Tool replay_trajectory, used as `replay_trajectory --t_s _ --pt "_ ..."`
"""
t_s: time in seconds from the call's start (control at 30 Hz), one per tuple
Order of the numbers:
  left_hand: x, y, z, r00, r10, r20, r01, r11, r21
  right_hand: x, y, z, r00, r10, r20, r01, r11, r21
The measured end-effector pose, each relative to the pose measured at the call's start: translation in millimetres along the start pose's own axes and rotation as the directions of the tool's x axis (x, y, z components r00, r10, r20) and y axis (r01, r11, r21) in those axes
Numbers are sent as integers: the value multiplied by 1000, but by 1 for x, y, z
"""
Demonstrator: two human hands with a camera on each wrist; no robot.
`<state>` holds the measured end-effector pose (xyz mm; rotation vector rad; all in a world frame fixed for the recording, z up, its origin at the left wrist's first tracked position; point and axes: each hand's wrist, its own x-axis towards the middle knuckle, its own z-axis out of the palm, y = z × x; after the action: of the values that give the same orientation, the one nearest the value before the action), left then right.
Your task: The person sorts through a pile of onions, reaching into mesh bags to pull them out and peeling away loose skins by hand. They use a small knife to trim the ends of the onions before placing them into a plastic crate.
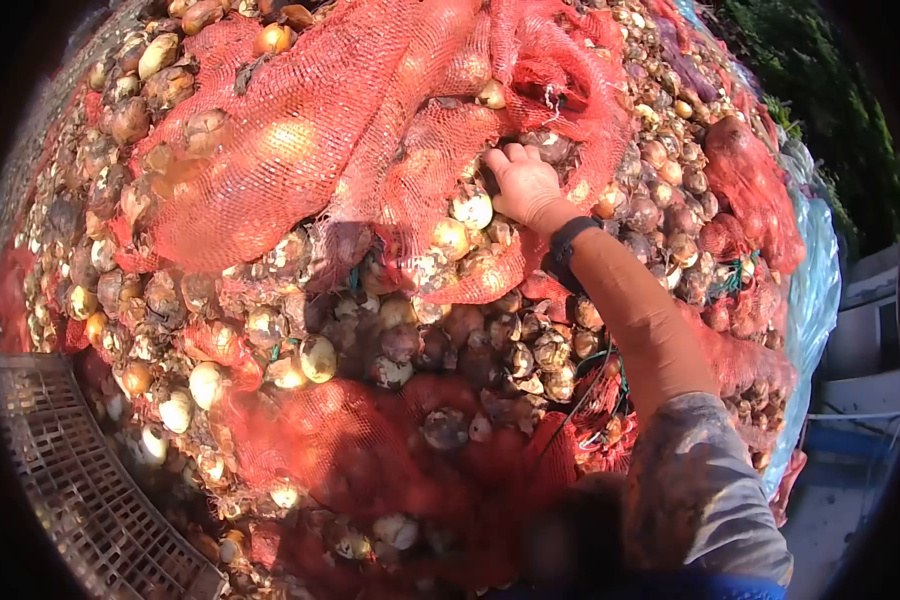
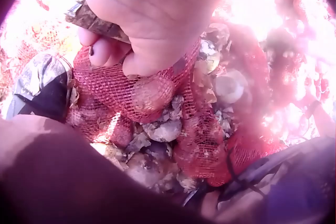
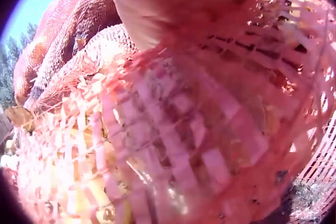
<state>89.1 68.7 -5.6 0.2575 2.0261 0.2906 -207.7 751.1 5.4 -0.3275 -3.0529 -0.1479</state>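
Note:
In the head view my right hand (image 1: 528, 185), with a dark band on its wrist, reaches among onions at the mouth of a red mesh bag (image 1: 480, 275). Its fingertips are at a dark-skinned onion (image 1: 550, 146), and pale onions (image 1: 472, 207) lie just left of it. Mesh hides the fingers of this hand (image 3: 184, 3) in the right wrist view; I cannot tell whether they grip anything. My left hand (image 2: 152, 19) shows only in the left wrist view. Its fingers curl round a flat brown handle-like piece (image 2: 97, 24), above red mesh (image 2: 115, 85) with onions.
A big heap of loose onions (image 1: 400, 340) fills the scene, with more filled red mesh bags (image 1: 260, 150) on it. A plastic crate (image 1: 80, 470) stands at lower left. Blue plastic sheeting (image 1: 815, 280) edges the heap on the right, with trees (image 1: 820, 90) beyond.

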Motion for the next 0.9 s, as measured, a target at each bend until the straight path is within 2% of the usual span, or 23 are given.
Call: replay_trajectory --t_s 0.03,0.1,0.17,0.2,0.23,0.27,0.3,0.33,0.37,0.4,0.43,0.47,0.5,0.53,0.57,0.6,0.63,0.7,0.73,0.77,0.83,0.9 --pt "-1 1 1 1000 6 -13 -6 1000 4 -1 -5 -9 1000 -6 -17 7 1000 6" --pt "-5 2 4 999 21 -28 -21 1000 13 -18 -13 -24 980 174 94 -186 973 136" --pt "-7 2 4 999 41 -35 -41 999 20 -41 -7 -27 957 287 -39 -253 893 373" --pt "-8 2 4 998 53 -40 -52 998 30 -49 -1 -28 914 405 35 -338 711 616" --pt "-10 1 4 997 59 -50 -57 998 37 -61 -4 -34 875 483 36 -334 549 766" --pt "-17 0 8 996 59 -62 -56 997 47 -75 -11 -32 872 488 31 -157 219 963" --pt "-25 0 12 996 67 -52 -63 995 79 -86 -19 -45 898 431 88 -103 13 995" --pt "-31 1 15 997 68 -35 -64 992 106 -97 -36 -63 949 258 183 -101 -304 947" --pt "-38 1 20 997 67 -29 -63 991 118 -106 -63 -90 980 127 152 -91 -391 916" --pt "-36 -1 20 998 67 -21 -63 988 142 -105 -79 -98 997 -13 79 -77 -415 907" --pt "-33 -3 19 998 67 -12 -64 984 166 -107 -107 -112 992 -114 51 -101 -492 865" --pt "-24 -17 30 998 30 -49 -22 988 153 -108 -150 -147 975 -221 33 -149 -533 833" --pt "-12 -30 42 995 84 -60 -75 988 133 -109 -190 -176 947 -322 12 -192 -534 823" --pt "-5 -36 49 987 149 -67 -140 983 116 -109 -231 -205 920 -384 -74 -148 -519 842" --pt "-10 -30 42 986 145 -87 -135 984 116 -107 -273 -229 868 -471 -158 -176 -588 790" --pt "-21 -20 28 990 123 -76 -112 985 130 -111 -313 -266 845 -510 -162 -159 -529 834" --pt "-28 -14 21 993 102 -61 -92 985 143 -110 -350 -292 755 -626 -195 -264 -562 784" --pt "-21 -26 42 983 141 -114 -125 982 140 -124 -418 -328 768 -491 -411 -22 -661 750" --pt "-20 -35 50 972 177 -156 -156 978 140 -123 -431 -335 753 -460 -471 100 -627 773" --pt "-32 -31 44 971 193 -142 -172 974 147 -123 -437 -335 736 -431 -521 220 -576 787" --pt "-58 -2 17 969 211 -130 -201 976 87 -118 -414 -302 738 -474 -481 284 -429 858" --pt "-57 1 20 973 227 -35 -217 959 183 -118 -363 -233 740 -477 -475 523 -37 852"
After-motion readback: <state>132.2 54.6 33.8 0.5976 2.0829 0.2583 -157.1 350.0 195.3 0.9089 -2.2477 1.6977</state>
